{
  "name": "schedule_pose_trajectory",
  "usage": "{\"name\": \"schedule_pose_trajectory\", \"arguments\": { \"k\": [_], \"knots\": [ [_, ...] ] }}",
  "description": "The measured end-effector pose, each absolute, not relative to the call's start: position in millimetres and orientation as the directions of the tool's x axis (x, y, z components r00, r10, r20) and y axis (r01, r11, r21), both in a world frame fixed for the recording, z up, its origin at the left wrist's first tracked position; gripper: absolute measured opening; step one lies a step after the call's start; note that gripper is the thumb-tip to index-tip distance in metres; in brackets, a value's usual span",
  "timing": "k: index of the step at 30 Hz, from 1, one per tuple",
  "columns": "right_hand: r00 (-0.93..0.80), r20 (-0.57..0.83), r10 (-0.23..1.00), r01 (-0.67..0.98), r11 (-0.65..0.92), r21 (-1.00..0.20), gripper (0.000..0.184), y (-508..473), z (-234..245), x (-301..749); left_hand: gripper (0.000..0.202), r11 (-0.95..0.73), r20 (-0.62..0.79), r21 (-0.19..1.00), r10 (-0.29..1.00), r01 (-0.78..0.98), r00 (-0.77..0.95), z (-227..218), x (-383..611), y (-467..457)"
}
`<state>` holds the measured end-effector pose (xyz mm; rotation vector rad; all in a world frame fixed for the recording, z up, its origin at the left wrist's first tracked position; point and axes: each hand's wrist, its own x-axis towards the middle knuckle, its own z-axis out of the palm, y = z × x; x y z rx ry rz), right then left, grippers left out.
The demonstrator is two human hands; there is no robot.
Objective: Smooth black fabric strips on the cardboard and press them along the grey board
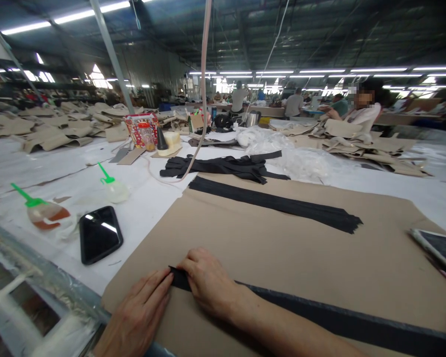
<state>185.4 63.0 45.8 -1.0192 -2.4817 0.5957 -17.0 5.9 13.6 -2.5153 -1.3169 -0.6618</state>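
Observation:
A long black fabric strip (357, 325) lies along the near edge of a tan cardboard sheet (282, 258). My right hand (208, 282) is curled over the strip's left end, fingers pressed down on it. My left hand (141, 312) lies beside it with fingers stretched flat, fingertips touching the strip's end. Farther up the sheet lies a stack of black strips (275, 203), and beyond it a loose pile of black strips (226, 166).
A black phone (99, 234) lies left of the sheet, with two green-capped squeeze bottles (40, 210) (113, 187) behind it. A tablet (440, 248) sits at the right edge. A hose (204, 89) hangs down ahead. Tan cut pieces (52, 134) and other workers (360, 111) are farther off.

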Motion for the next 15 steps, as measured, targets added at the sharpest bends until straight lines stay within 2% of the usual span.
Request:
{"name": "schedule_pose_trajectory", "arguments": {
  "k": [15],
  "knots": [
    [-0.741, 0.255, 0.621, 0.578, 0.783, -0.229, 0.014, 55.0, 41.5, 188.3, 0.042, -0.556, 0.45, -0.012, 0.74, 0.831, 0.501, 8.8, -24.3, 6.7]
  ]
}}
